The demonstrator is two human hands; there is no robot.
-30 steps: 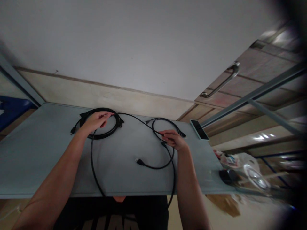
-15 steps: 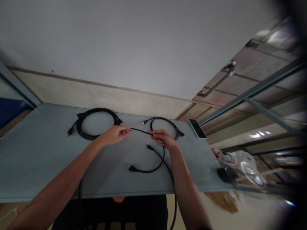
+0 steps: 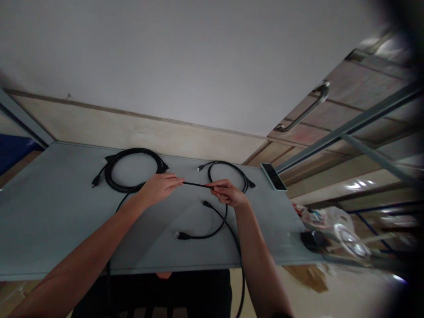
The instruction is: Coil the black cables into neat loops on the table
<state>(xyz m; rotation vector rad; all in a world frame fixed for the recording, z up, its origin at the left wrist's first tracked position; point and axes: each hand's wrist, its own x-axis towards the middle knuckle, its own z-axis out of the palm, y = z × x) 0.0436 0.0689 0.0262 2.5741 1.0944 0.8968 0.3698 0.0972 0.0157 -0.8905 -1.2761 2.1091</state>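
Observation:
Both hands pinch one black cable (image 3: 197, 184) above a grey table (image 3: 49, 221). My left hand (image 3: 158, 187) grips it at the left and my right hand (image 3: 227, 193) at the right, with a short straight stretch between them. From the right hand the cable loops down to a plug end (image 3: 181, 235) on the table, and another strand hangs over the near edge. A thick coiled black cable (image 3: 132, 170) lies behind the left hand. A thinner coiled cable (image 3: 228, 172) lies behind the right hand.
A phone (image 3: 273, 176) lies at the table's far right corner. Beyond the right edge sit a clear plastic bag (image 3: 344, 229) and a dark object (image 3: 311, 240). A wall rises behind the table; a wooden door with a metal handle (image 3: 303, 115) stands to the right.
My left hand left the thick coil and came toward the centre, taking hold of the cable. The stretch between my hands is now pulled straight. The right hand barely moved.

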